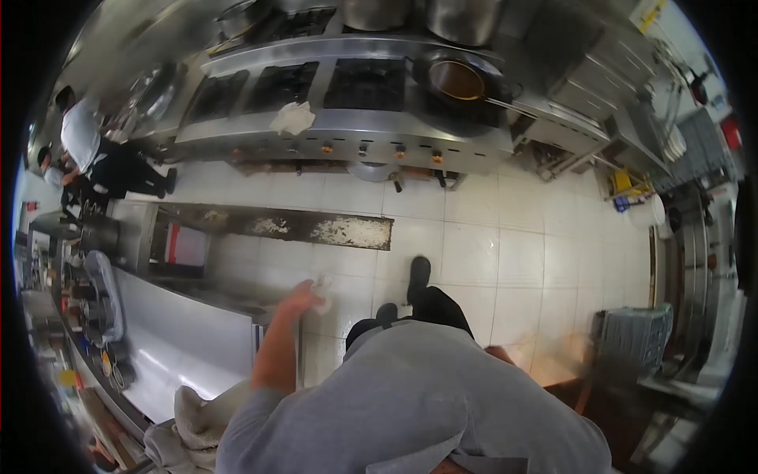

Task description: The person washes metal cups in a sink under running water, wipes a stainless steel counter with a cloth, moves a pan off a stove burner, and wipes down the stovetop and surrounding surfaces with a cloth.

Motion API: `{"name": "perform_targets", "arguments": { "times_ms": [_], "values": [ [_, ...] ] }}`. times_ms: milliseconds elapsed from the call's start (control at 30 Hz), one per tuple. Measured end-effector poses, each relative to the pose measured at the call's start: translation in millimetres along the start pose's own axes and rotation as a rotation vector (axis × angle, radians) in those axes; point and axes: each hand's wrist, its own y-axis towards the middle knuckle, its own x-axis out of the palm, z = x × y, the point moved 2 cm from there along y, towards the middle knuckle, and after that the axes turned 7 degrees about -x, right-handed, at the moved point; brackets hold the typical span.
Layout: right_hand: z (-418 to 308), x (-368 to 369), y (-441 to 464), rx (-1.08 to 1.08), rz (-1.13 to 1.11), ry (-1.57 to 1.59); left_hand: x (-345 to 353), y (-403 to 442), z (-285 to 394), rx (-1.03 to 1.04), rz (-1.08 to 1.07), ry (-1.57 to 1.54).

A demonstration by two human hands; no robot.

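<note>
My left hand (302, 299) hangs over the floor beside the steel worktop, its fingers bent and a little blurred. A small pale, partly see-through thing (323, 286) shows at its fingertips; its kind is too blurred to make out. Of my right side, only a small patch of my right hand or forearm (499, 355) shows past the grey shirt, and its fingers are hidden. Near that side is a blurred brown surface (564, 391).
Ahead stands a stove (363, 130) with a pan of brown liquid (456, 80) and a white cloth (292, 118) on its front. A steel worktop (181, 340) runs along my left. Two people (83, 142) stand far left. A grey crate (636, 336) is at right.
</note>
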Motion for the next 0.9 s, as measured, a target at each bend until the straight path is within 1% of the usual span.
{"name": "perform_targets", "arguments": {
  "times_ms": [33, 67, 100, 133, 200, 233, 267, 300, 367, 400, 433, 467, 500, 533, 567, 600, 633, 700, 733, 800, 833, 867, 900],
  "values": [
    [18, 25, 0, 0.11, -0.063, 0.148, -2, 7, 2, -0.027, 0.012, -0.018],
    [20, 20, -1, 0.218, -0.09, 0.29, 2, 14, -4, -0.057, -0.016, 0.024],
    [21, 2, 11, 0.265, -0.106, 0.371, 1, 6, -2, -0.09, -0.013, 0.031],
    [25, -20, 28, 0.276, -0.119, 0.409, 0, -3, 0, -0.122, -0.01, 0.038],
    [40, -75, 73, 0.244, -0.136, 0.441, -12, -43, 39, -0.354, 0.005, 0.134],
    [48, -107, 99, 0.221, -0.142, 0.463, 5, -48, 13, -0.308, 0.131, 0.084],
    [55, -141, 129, 0.201, -0.145, 0.492, 26, -60, -13, -0.28, 0.267, 0.134],
    [59, -180, 160, 0.195, -0.151, 0.557, 38, -72, -19, -0.25, 0.4, 0.189],
    [67, -244, 227, 0.18, -0.142, 0.779, 40, -101, -4, -0.491, 0.174, 0.21],
    [68, -273, 263, 0.141, -0.142, 0.842, 41, -107, 1, -0.509, 0.18, 0.207],
    [69, -296, 304, -0.014, -0.117, 0.782, 44, -116, 3, -0.501, 0.159, 0.149],
    [62, -321, 354, -0.046, -0.182, 0.508, 49, -126, 2, -0.491, 0.136, 0.091],
    [32, -358, 388, -0.164, -0.222, 0.166, 63, -121, -11, -0.517, 0.205, 0.013],
    [13, -383, 429, -0.531, -0.187, -0.192, 61, -124, 3, -0.528, 0.204, 0.004],
    [-49, -442, 425, -0.555, -0.233, -0.251, 57, -126, 24, -0.566, 0.215, -0.112],
    [-92, -477, 437, -0.561, -0.178, -0.207, 54, -123, 42, -0.602, 0.232, -0.232],
    [-127, -498, 457, -0.572, -0.125, -0.163, 60, -114, 45, -0.614, 0.248, -0.252],
    [-190, -520, 499, -0.558, -0.066, 0.052, 77, -98, 34, -0.558, 0.449, -0.241],
    [-222, -529, 518, -0.582, -0.085, 0.062, 76, -92, 34, -0.569, 0.463, -0.252],
    [-285, -545, 545, -0.615, -0.106, 0.057, 73, -73, 35, -0.687, 0.293, -0.226],
    [-316, -555, 553, -0.661, -0.064, -0.01, 67, -64, 40, -0.686, 0.302, -0.239],
    [-344, -563, 562, -0.702, -0.023, -0.074, 59, -61, 47, -0.728, 0.287, -0.41],
    [-369, -570, 573, -0.704, -0.021, -0.083, 49, -55, 47, -0.7, 0.266, -0.435]
  ]
}}
